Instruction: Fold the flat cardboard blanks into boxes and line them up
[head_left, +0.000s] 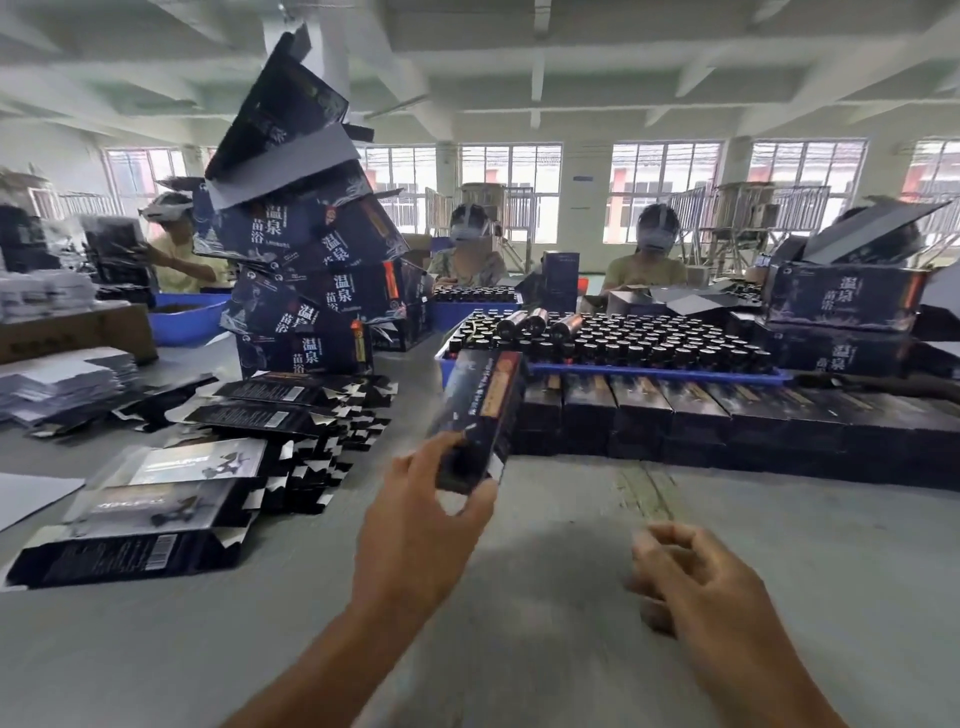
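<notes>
My left hand (421, 525) grips the near end of a folded dark blue box (480, 415) and holds it in the air, its far end pointing at the left end of a row of folded boxes (727, 421) lined up on the grey table. My right hand (696, 577) hovers over the table to the right with its fingers loosely curled and holds nothing. Flat dark cardboard blanks (218, 467) lie fanned out in a pile on the left side of the table.
A leaning tower of larger dark boxes (306, 270) stands behind the blanks. A blue tray of dark bottles (623, 343) sits behind the row. More large boxes (841, 306) stand at the right. Several people work across the table. Bare table (571, 519) lies before me.
</notes>
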